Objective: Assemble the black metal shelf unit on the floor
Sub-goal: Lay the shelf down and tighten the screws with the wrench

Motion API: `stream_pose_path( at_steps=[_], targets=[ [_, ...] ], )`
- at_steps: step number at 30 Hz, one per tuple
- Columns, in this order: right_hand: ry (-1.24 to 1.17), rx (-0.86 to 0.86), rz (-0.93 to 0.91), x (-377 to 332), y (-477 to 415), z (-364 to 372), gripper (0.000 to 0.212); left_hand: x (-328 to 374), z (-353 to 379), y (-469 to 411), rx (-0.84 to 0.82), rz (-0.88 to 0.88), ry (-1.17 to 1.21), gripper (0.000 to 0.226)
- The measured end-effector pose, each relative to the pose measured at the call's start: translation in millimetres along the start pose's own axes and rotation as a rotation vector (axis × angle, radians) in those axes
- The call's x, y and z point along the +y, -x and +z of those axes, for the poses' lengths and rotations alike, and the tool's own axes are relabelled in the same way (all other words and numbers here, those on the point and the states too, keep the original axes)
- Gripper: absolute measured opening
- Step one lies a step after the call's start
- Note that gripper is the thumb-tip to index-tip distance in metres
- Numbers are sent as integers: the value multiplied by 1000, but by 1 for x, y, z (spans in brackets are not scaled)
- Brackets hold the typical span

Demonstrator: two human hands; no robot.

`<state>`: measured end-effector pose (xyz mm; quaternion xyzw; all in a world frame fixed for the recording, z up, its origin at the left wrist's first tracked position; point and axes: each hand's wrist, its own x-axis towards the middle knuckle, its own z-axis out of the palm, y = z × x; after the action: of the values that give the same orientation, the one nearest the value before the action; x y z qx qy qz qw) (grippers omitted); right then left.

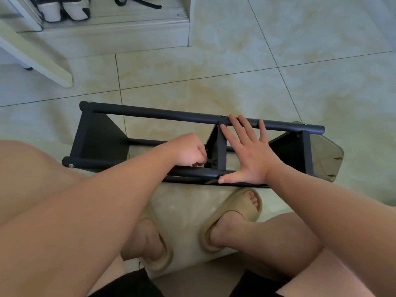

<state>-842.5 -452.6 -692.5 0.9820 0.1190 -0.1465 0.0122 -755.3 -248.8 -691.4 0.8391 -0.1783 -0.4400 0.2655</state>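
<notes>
The black metal shelf unit (150, 113) lies on its side on the tiled floor in front of my feet. Two long tubes run left to right, joined by black shelf panels. My left hand (190, 150) reaches inside the frame and pinches a small dark tool or screw at the middle panel (214, 142), close to the near tube. My right hand (250, 151) lies flat with spread fingers across the frame: fingertips on the far tube, thumb on the near tube. What the left fingers pinch is too small to name.
My feet in beige slippers (242, 211) rest just before the unit. A white cabinet base (120, 33) with shoes stands at the back left. A pale slanted board (36, 58) lies at far left. Open tile floor spreads to the right.
</notes>
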Motion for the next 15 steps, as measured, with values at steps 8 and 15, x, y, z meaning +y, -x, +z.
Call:
stream_pose_path(
  at_steps=[8, 15],
  targets=[
    [6, 4, -4, -1, 0, 0, 136, 9, 6, -4, -56, -145, 506, 7],
    [8, -8, 1, -1, 0, -1, 137, 11, 9, -2, -10, -234, 757, 10]
  ],
)
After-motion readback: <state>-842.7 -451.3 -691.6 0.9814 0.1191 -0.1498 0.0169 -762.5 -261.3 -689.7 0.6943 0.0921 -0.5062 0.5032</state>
